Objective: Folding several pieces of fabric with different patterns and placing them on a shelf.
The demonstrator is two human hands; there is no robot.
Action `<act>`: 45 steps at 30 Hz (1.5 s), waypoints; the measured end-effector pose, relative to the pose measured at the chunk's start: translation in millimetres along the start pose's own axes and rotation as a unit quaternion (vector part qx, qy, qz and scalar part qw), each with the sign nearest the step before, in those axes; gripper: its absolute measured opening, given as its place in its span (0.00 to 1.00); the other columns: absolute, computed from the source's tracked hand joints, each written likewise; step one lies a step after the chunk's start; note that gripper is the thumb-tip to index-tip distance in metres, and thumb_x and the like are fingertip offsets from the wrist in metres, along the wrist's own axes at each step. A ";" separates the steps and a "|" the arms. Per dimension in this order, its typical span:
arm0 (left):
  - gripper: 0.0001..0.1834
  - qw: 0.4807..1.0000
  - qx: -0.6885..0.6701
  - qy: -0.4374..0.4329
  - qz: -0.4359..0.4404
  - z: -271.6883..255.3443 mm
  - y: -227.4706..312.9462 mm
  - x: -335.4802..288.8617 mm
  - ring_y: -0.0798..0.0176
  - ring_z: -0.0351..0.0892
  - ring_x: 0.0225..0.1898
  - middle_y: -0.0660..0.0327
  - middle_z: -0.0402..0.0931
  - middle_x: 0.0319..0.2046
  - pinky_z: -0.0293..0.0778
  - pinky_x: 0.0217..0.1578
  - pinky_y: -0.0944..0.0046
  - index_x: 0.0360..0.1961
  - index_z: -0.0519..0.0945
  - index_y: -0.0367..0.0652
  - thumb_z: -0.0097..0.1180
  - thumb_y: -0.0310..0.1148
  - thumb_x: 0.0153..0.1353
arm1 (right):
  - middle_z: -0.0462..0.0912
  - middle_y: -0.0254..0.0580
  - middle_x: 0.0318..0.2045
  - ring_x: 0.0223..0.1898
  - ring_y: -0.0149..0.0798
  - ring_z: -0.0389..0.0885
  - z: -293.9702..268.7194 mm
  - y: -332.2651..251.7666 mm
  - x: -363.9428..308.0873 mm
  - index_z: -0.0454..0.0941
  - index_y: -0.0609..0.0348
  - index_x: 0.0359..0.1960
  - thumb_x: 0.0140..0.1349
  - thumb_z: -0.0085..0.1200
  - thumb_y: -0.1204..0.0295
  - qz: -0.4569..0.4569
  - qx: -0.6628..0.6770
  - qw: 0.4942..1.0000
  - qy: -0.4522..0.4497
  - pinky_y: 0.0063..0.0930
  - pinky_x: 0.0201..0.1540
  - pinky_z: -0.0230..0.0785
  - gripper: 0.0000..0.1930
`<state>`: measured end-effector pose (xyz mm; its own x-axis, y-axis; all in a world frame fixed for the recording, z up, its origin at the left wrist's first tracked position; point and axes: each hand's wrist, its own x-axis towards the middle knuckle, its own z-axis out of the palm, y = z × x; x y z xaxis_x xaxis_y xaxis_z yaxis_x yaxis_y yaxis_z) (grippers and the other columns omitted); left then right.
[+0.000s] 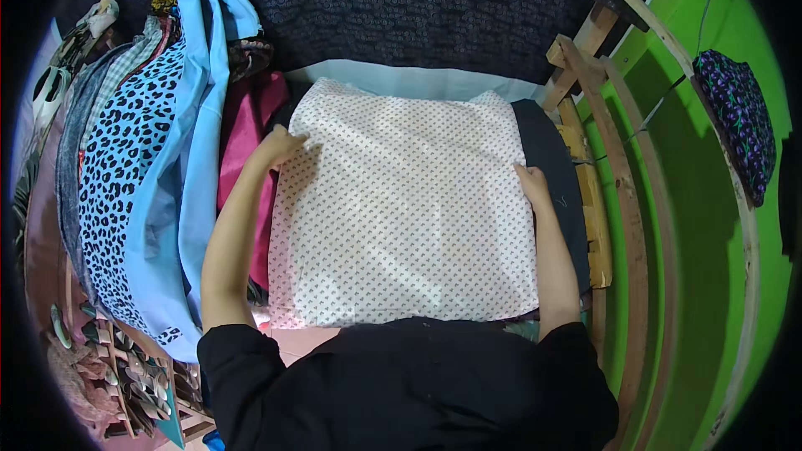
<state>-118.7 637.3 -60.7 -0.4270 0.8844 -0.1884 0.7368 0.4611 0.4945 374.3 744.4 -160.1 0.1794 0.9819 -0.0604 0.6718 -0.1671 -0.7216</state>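
A white cloth (409,209) with a small dark repeating print lies spread out in front of me, reaching close to my body. My left hand (284,147) is closed on its left edge, toward the far corner. At the right edge, my right hand (533,180) pinches the fabric between thumb and curled fingers, partly hidden by the cloth. Dark fabric (555,192) shows beneath the white cloth on the right. A pale blue cloth (418,79) peeks out along its far side.
To the left hang several fabrics, including a light blue one (200,100), a leopard-print one (125,175) and a magenta one (242,142). Wooden rails (622,167) run along the right before a green wall (702,284). A purple-patterned bundle (735,121) hangs there. Dark patterned fabric (418,8) covers the back.
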 end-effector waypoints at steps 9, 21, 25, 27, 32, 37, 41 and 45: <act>0.24 0.985 -0.117 -0.114 -0.052 4.5 2.2 -17.9 0.58 0.77 0.25 0.51 0.76 0.28 0.73 0.21 0.59 0.38 0.75 0.28 0.58 0.41 0.48 | 0.78 0.48 0.38 0.38 0.37 0.76 -25.0 -20.5 -20.5 0.72 0.70 0.43 0.56 0.48 0.70 0.070 0.258 0.939 -0.216 0.24 0.42 0.65 0.17; 0.16 0.860 -0.497 -0.098 0.056 -113.6 18.5 2.6 0.64 0.77 0.33 0.58 0.77 0.34 0.73 0.35 0.66 0.36 0.76 0.36 0.54 0.40 0.56 | 0.78 0.40 0.33 0.34 0.33 0.75 -122.4 -137.6 22.1 0.76 0.67 0.35 0.55 0.46 0.71 -0.113 0.366 0.918 -0.101 0.23 0.41 0.63 0.12; 0.15 0.855 -0.508 -0.057 0.085 -141.3 49.2 32.5 0.64 0.76 0.35 0.61 0.76 0.36 0.72 0.36 0.63 0.41 0.74 0.41 0.52 0.40 0.57 | 0.78 0.39 0.34 0.36 0.32 0.73 -144.7 -178.6 49.2 0.76 0.67 0.37 0.56 0.46 0.70 -0.131 0.352 0.925 -0.052 0.24 0.42 0.62 0.13; 0.16 0.863 -0.499 -0.037 0.072 -155.8 35.7 68.5 0.65 0.74 0.37 0.64 0.75 0.37 0.71 0.38 0.65 0.43 0.73 0.45 0.49 0.41 0.58 | 0.78 0.39 0.35 0.37 0.32 0.73 -139.7 -207.7 63.1 0.75 0.66 0.38 0.57 0.45 0.70 -0.153 0.336 0.929 -0.032 0.23 0.41 0.61 0.12; 0.15 0.822 -0.536 0.013 0.193 -168.8 121.2 54.5 0.65 0.74 0.37 0.63 0.75 0.37 0.70 0.38 0.64 0.43 0.73 0.43 0.48 0.40 0.59 | 0.76 0.38 0.37 0.40 0.31 0.70 -175.3 -218.9 92.3 0.74 0.64 0.39 0.57 0.44 0.73 -0.197 0.372 0.906 0.030 0.24 0.46 0.57 0.11; 0.14 0.777 -0.566 -0.013 0.274 -174.1 90.4 13.9 0.67 0.76 0.37 0.59 0.76 0.38 0.72 0.38 0.69 0.44 0.71 0.35 0.47 0.32 0.60 | 0.77 0.38 0.37 0.40 0.29 0.73 -185.8 -183.8 22.5 0.74 0.65 0.41 0.57 0.43 0.75 -0.274 0.436 0.855 0.052 0.21 0.45 0.61 0.12; 0.19 0.817 -0.528 -0.025 0.229 -109.4 35.5 -46.8 0.65 0.73 0.43 0.56 0.74 0.42 0.66 0.46 0.66 0.48 0.69 0.31 0.49 0.31 0.57 | 0.75 0.41 0.43 0.46 0.31 0.70 -144.4 -98.6 -44.3 0.73 0.68 0.43 0.57 0.44 0.75 -0.193 0.439 0.874 0.079 0.24 0.51 0.57 0.13; 0.17 0.866 -0.477 -0.018 0.146 -24.4 -18.6 -110.6 0.68 0.72 0.40 0.59 0.74 0.40 0.65 0.43 0.69 0.44 0.72 0.30 0.50 0.30 0.56 | 0.74 0.39 0.41 0.48 0.40 0.66 -83.9 14.3 -103.7 0.74 0.63 0.38 0.54 0.49 0.71 -0.080 0.164 0.974 0.137 0.30 0.53 0.53 0.12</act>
<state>-98.0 529.1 -28.3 -0.2658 0.9630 0.0445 0.0341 -0.0367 0.9987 425.6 632.7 -106.3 0.3067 0.9247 0.2256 0.4499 0.0680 -0.8905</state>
